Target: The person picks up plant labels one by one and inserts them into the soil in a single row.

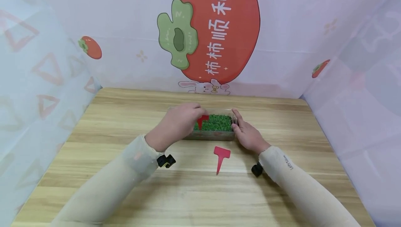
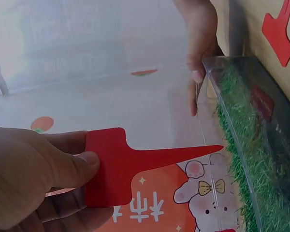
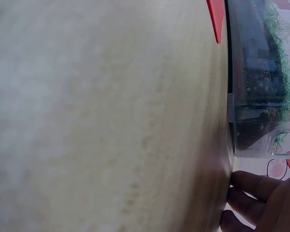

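In the left wrist view my left hand [image 2: 38,179] pinches the broad head of a red T-shaped plant label [image 2: 111,166] between thumb and fingers. Its pointed stem reaches over the green grass [image 1: 219,122], which grows in a clear plastic box [image 1: 208,136]. At the right end of that box my right hand [image 1: 249,134] holds the wall, thumb and forefinger at the rim. Seen from the right wrist, its other fingers [image 3: 253,186] lie beside the box end. A second red plant label [image 1: 221,155] lies on the table in front of the box, stem toward me.
The wooden table [image 1: 131,105] carries the box near its far side. Behind stands a printed cloth backdrop [image 1: 125,18] with persimmons and a rabbit, and pale cloth hangs on both sides. Dark camera mounts [image 1: 166,161] sit under both wrists, close above the table.
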Demonstrator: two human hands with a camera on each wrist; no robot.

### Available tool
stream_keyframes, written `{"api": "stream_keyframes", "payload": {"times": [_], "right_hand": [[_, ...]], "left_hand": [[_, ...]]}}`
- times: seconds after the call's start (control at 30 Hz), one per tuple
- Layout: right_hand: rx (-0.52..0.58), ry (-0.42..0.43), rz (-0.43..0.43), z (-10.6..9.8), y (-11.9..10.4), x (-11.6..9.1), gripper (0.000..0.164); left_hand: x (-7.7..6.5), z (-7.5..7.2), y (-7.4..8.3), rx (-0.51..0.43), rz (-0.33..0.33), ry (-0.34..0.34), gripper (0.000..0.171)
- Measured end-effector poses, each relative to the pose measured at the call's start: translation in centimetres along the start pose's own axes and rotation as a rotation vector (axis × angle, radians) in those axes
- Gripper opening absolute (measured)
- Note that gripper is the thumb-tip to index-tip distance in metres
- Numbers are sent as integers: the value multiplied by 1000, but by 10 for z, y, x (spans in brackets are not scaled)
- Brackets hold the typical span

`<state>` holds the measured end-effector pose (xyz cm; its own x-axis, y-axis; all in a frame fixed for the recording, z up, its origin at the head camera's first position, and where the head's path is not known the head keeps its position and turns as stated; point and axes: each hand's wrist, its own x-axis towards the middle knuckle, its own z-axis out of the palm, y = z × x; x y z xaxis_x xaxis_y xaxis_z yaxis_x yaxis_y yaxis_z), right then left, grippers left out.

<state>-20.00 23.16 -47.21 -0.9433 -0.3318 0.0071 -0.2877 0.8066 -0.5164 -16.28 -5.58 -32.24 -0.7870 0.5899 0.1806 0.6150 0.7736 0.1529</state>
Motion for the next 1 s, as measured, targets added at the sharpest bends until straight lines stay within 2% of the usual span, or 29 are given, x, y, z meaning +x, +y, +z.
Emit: {"api": "stream_keyframes", "payload": {"times": [0.27, 0.5, 0.63, 0.8, 1.0], "right_hand": [[0, -8, -8, 1, 3, 1, 64], [-2, 1, -6, 3, 4, 1, 65], [-6, 7, -12, 3, 5, 1, 64], [-10, 13, -18, 3, 6, 2, 64], [-11, 10, -11, 1, 5, 1, 63]], "left_hand": [[14, 8, -12, -16, -27, -20, 37], [23, 18, -21, -14, -68, -63, 39], [28, 24, -26, -37, -64, -69, 35], [31, 31, -29, -49, -58, -74, 29], [33, 37, -27, -34, -79, -94, 34]]}}
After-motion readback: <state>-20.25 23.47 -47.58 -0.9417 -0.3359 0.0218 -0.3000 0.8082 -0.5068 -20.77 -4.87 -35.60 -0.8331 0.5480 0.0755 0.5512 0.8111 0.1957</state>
